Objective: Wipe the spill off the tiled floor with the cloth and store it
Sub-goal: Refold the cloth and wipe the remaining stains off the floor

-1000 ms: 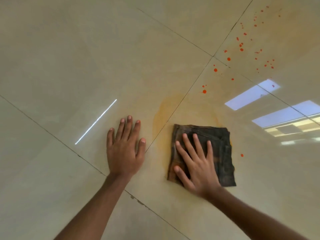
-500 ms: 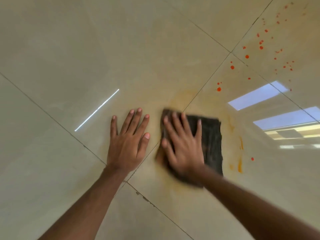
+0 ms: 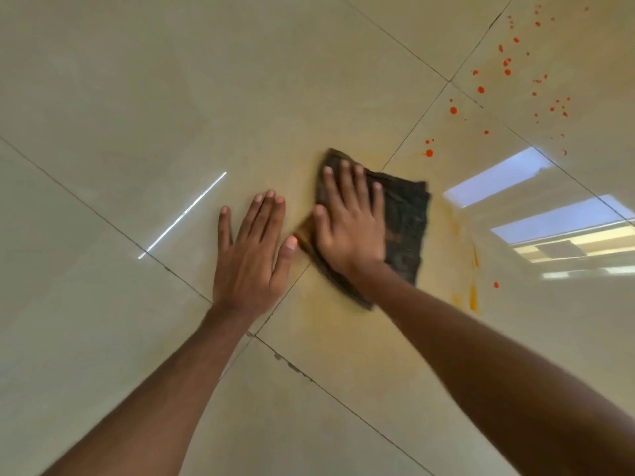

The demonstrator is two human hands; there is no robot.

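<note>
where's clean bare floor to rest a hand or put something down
Bare tile spreads left of the left hand and across the top left. Crowded: right hand pressing the cloth, orange streaks beside it, red drops at upper right.

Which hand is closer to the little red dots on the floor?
Right. The right hand presses the cloth, below-left of the red dots. The left hand lies flat on the floor, even farther left.

The glossy beige tiled floor (image 3: 137, 80) is carrying a dark folded square cloth (image 3: 405, 228), which is lying flat over a grout joint. Orange-yellow streaks (image 3: 473, 297) are smearing the tile just right of it; small red-orange droplets (image 3: 480, 90) are dotting the far-right tiles. The left hand (image 3: 247, 262) is resting flat beside the cloth.
</note>
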